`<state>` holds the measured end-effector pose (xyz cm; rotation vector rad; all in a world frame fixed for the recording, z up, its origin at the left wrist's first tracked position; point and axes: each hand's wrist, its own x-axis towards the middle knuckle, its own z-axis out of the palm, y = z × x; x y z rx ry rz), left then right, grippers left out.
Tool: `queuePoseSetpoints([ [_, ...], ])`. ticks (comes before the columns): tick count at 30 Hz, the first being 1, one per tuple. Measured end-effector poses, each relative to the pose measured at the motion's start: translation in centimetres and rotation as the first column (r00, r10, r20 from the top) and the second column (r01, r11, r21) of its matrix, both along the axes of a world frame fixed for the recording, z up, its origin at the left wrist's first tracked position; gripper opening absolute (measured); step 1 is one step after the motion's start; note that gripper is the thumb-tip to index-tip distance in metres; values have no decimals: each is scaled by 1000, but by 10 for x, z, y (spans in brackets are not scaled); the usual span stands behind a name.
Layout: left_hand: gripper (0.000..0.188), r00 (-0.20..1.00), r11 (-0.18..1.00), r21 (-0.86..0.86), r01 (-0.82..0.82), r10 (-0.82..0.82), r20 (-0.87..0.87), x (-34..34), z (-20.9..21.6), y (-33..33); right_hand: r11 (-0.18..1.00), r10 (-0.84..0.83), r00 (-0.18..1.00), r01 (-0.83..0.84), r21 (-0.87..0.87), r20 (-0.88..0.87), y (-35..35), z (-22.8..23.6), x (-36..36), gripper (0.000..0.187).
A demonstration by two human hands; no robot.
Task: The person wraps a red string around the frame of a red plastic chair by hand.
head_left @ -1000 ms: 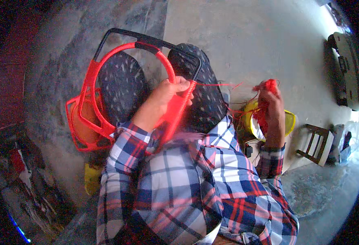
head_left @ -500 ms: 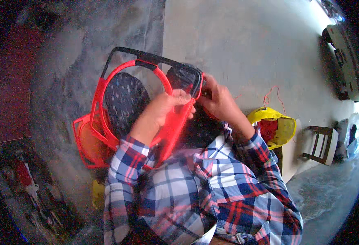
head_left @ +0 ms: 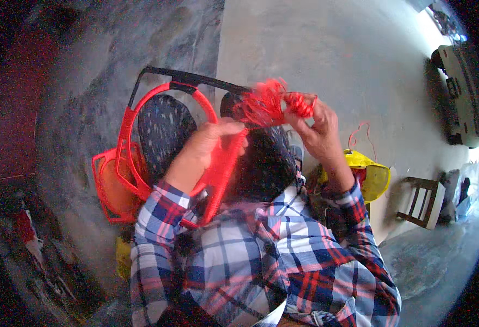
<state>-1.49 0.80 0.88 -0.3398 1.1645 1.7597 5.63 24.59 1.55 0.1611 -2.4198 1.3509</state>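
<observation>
A black metal frame (head_left: 217,81), largely wrapped in red cord and with a round ring inside it, rests across my lap. My left hand (head_left: 204,144) is closed on the red-wrapped side of the frame, thumb on top near its far right corner. Up and to the right, my right hand (head_left: 319,124) pinches a bundle of red cord (head_left: 267,103). Loose loops of that bundle fan out to the left, over the frame's far right corner, hiding it. My knees in dark speckled trousers (head_left: 166,128) show behind the frame.
A second red-wrapped frame (head_left: 106,185) stands at the left. On the right lies a yellow container (head_left: 376,182) with red material inside and a cord trailing out. Farther right are a small wooden stool (head_left: 422,201) and plastic bags (head_left: 463,193). A wall lies beyond the concrete floor.
My right hand has moved from the frame's corner up and right, and the red cord bundle has come into view in it. My left hand keeps its hold on the frame.
</observation>
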Motion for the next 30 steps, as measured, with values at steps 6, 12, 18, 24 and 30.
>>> queuePoseSetpoints([
  [6, 17, 1000, 998, 70, 3, -1, -28, 8, -9, -7, 629, 490, 798, -47, -776, 349, 8, -25, 52, 36],
  [12, 19, 998, 996, 84, 17, -13, -54, 3, -15, -13, 793, 456, 663, 0, -610, 593, 47, -47, 98, 43],
  [18, 18, 999, 987, 153, -54, 53, 11, 1, -26, -18, 108, 170, 921, 336, -936, 350, 117, -60, 170, 42],
  [24, 21, 990, 981, 139, -137, 137, 13, -3, -30, -25, 464, -155, 552, 773, -433, 819, 120, -128, 210, 20],
  [30, 28, 966, 953, 202, -227, 194, 174, -6, -34, -32, 758, -599, 507, 110, 643, 620, 187, -179, 280, 26],
])
